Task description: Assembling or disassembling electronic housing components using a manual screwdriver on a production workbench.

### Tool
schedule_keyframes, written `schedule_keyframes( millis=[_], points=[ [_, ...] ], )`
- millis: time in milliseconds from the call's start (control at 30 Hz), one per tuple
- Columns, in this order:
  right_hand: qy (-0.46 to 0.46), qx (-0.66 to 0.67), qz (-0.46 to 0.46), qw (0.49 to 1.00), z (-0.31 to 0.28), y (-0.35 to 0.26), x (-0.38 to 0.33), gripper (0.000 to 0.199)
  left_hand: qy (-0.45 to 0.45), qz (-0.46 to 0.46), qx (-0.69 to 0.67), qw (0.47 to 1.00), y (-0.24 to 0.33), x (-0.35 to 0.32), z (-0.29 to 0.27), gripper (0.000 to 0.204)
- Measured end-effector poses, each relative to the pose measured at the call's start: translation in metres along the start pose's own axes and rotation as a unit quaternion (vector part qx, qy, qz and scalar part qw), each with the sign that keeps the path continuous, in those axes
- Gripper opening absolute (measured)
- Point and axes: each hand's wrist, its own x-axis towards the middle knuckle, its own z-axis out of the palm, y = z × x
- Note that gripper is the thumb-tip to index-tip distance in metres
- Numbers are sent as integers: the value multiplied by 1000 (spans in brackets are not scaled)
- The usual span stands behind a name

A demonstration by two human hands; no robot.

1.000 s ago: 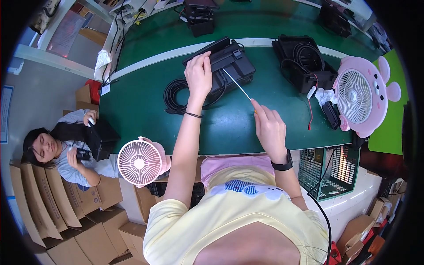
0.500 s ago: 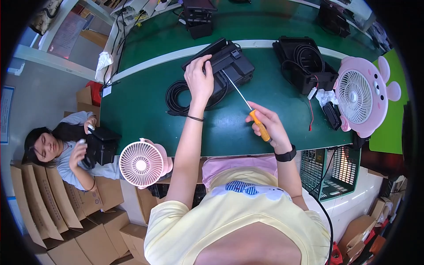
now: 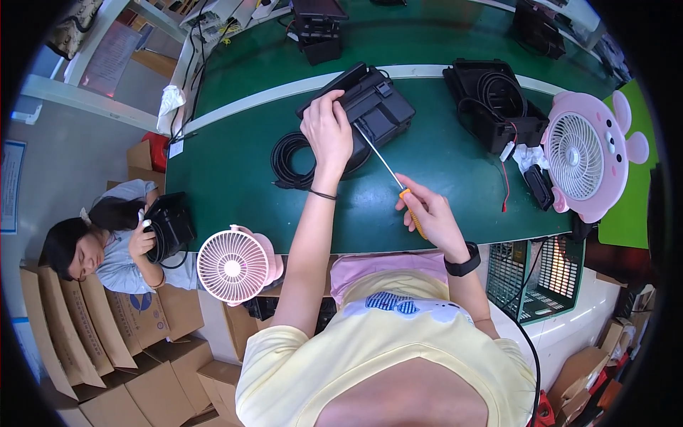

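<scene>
- Our right hand [image 3: 430, 213] is closed round the yellow handle of a screwdriver [image 3: 390, 172], thumb and index finger near its front end.
- We have the screwdriver slanting up and left from that hand, metal shaft ahead of the fingers, tip at the near side of a black case [image 3: 388, 107].
- Whether the tip sits in a screw, we can't tell; too small.
- The black case lies beyond our right hand, up and to its left, apart from the fingers; only the tool bridges that gap.
- Our left hand [image 3: 329, 132] lies back up over the left part of that same case, fingers close together, fingertips by the raised black flap. We can't tell whether it grips anything underneath.
- So the case is directly under and to the right of our left hand.
- A black cable coil [image 3: 281, 160] lies left of our left hand, on the green table [image 3: 235, 164].
- Off to the right we have a second black case [image 3: 509, 135], open, cable looped inside, next to a pink animal-shaped fan [image 3: 615, 160].
- Near our left forearm: a smaller pink fan [image 3: 231, 267] at the table's near edge.
- Far left, a co-worker [image 3: 131, 267] holds another black case [image 3: 178, 213].
</scene>
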Motion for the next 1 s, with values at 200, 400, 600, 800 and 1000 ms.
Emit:
schedule_keyframes(
  millis=[200,400,600,800,1000],
  points=[
    [108,-212,-119,964,9,14,-8,43,8,24,9,1000,4,-5,-5,19],
    [156,-287,-194,925,14,22,-13,40,14,39,13,999,8,-11,-5,19],
    [196,-355,-253,879,15,27,-11,42,11,41,20,999,8,-11,-5,19],
    [210,-467,-256,820,16,21,-12,41,12,42,21,999,6,-10,-4,19],
    [178,-378,-231,879,17,21,-12,39,14,41,12,999,6,-10,-4,18]
  ],
)
